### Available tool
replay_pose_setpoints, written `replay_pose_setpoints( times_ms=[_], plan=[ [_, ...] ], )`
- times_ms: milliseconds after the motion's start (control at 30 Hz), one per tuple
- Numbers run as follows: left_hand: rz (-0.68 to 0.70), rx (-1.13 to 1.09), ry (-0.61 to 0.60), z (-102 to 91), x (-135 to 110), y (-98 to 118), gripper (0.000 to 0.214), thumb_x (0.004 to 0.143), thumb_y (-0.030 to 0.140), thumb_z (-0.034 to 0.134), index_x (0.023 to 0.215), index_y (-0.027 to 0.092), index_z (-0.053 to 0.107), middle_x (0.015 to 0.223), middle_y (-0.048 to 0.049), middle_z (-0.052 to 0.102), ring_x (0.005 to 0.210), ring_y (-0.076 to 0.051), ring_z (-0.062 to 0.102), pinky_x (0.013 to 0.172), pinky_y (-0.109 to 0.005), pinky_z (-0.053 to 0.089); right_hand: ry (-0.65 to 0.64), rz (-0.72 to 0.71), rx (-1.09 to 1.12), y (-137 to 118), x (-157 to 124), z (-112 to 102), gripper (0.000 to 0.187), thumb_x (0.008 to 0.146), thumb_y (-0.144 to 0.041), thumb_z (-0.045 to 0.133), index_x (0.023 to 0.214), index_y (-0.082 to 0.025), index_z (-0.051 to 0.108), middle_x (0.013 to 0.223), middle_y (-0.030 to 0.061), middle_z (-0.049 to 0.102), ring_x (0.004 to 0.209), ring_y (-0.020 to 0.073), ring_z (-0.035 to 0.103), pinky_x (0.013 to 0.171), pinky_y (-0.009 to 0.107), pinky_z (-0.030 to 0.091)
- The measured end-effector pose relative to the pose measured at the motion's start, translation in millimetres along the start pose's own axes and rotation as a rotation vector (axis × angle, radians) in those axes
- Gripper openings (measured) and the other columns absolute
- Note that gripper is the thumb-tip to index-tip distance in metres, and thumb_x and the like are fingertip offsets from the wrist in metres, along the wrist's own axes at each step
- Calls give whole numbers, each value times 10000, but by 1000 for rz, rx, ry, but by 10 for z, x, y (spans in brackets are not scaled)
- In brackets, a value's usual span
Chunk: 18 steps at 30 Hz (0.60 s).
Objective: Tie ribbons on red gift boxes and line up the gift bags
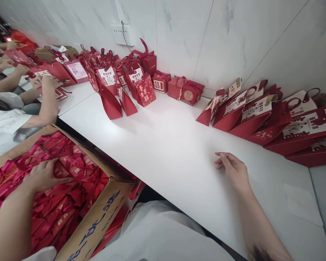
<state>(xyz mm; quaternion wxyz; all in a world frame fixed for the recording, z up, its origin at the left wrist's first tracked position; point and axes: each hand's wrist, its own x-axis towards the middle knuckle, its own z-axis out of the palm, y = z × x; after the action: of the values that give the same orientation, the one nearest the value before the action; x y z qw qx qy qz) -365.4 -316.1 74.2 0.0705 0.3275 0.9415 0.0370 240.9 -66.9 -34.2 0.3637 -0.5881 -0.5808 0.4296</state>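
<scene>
My left hand (45, 174) reaches into a cardboard box (103, 214) at my lower left and lies with fingers spread on the flat red gift bags (57, 206) packed inside; whether it grips one I cannot make out. My right hand (232, 168) rests on the white table (174, 152), fingers loosely curled, holding nothing. A row of folded red gift bags (263, 116) lies stacked just beyond it on the right.
Standing red gift bags (116, 92) and small red boxes (186, 90) line the marble wall. At the far left other people's hands (47, 85) handle more red bags. A wall socket (122, 34) sits above the table.
</scene>
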Motion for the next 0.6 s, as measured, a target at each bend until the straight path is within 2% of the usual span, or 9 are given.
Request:
replay_pose_setpoints(
  times_ms=[33, 100, 200, 267, 333, 433, 500, 600],
  plan=[
    [13, 83, -16, 74, -23, -38, 1061, 315, 711, 766, 1237, 258, 496, 1421, -141, 527, 1384, -480, 358, 1064, -676, 305, -2, 2, -9, -3, 0, 0, 459, 886, -617, 544, 997, -206, 715, 750, 51, 693, 578, 174, 636, 573, 304, 464],
    [24, 184, -16, 186, -129, -54, 1146, 405, 741, 724, 1392, 298, 343, 1560, -126, 356, 1444, -476, 253, 1080, -696, 270, -5, 5, -27, -15, -4, 4, 452, 891, -611, 539, 997, -206, 710, 756, 49, 692, 590, 176, 639, 591, 309, 469],
    [71, 156, 61, 273, -325, -17, 1202, 431, 737, 718, 1458, 414, 184, 1611, -29, 268, 1466, -453, 222, 1075, -722, 270, -10, 6, -44, -45, -14, 12, 445, 896, -604, 532, 993, -206, 705, 764, 49, 692, 603, 179, 643, 616, 317, 482],
    [87, 144, 107, 299, -395, -24, 1240, 458, 759, 692, 1477, 446, 57, 1649, -13, 161, 1493, -436, 152, 1058, -776, 227, -11, 16, -55, -67, -21, 16, 435, 897, -599, 533, 984, -210, 706, 766, 47, 694, 605, 176, 644, 623, 314, 493],
    [44, 150, 109, 314, -378, -72, 1324, 466, 792, 660, 1500, 372, -52, 1667, -78, 50, 1509, -422, 95, 1067, -779, 199, -15, 29, -63, -84, -26, 19, 427, 896, -594, 535, 976, -212, 708, 766, 45, 694, 607, 173, 645, 621, 308, 501],
    [9, 155, -13, 335, -246, -166, 1433, 428, 814, 646, 1507, 250, -111, 1654, -174, -27, 1516, -404, 66, 1120, -708, 190, -25, 33, -63, -98, -28, 18, 423, 893, -588, 538, 975, -209, 708, 763, 45, 690, 609, 173, 646, 629, 307, 512],
    [23, 166, -83, 353, -180, -193, 1450, 415, 815, 631, 1501, 242, -141, 1648, -180, -54, 1523, -381, 32, 1142, -678, 156, -27, 35, -65, -101, -27, 16, 414, 895, -579, 538, 972, -210, 707, 759, 40, 687, 609, 170, 646, 635, 303, 514],
    [-1, 165, -92, 343, -238, -110, 1394, 461, 835, 519, 1503, 224, -176, 1643, -162, -82, 1534, -327, -18, 1161, -635, 121, -50, 42, -82, -95, -23, 16, 395, 906, -564, 524, 982, -219, 701, 768, 29, 690, 619, 166, 652, 644, 295, 509]
  ],
)
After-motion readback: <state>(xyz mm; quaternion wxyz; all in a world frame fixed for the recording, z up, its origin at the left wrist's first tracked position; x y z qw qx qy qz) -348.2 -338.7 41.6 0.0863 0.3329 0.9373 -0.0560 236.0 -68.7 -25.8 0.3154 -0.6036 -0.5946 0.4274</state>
